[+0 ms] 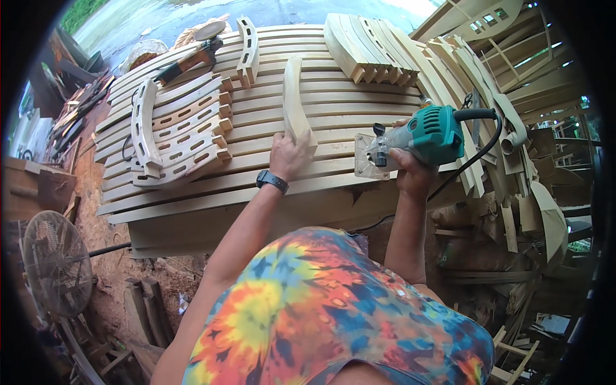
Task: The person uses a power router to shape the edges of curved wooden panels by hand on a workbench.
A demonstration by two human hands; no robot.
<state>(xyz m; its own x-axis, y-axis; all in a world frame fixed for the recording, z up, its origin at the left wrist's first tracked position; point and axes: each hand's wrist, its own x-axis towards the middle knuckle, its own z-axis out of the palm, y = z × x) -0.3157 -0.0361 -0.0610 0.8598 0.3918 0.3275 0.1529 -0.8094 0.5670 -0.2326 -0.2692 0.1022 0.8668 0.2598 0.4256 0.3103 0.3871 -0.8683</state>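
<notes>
A curved, plain pale wooden piece [293, 99] lies on a slatted wooden bench top [269, 192], its near end gripped by my closed left hand [289, 154]. My right hand [410, 170] is closed round a teal hand-held router [434, 133], tilted on its side with its clear square base [372, 168] facing left. A black cord runs from its back end. To the left are curved pieces with long slots [186, 141]. A similar slotted piece [247, 45] stands near the back. A stack of curved pieces [359, 48] sits at the back right.
An angle grinder [189, 64] rests at the bench's back left. A round fan [54, 263] stands at the lower left. Loose curved boards and offcuts [481, 128] are piled along the right side. Wood scraps [147, 308] lie on the dirt floor below.
</notes>
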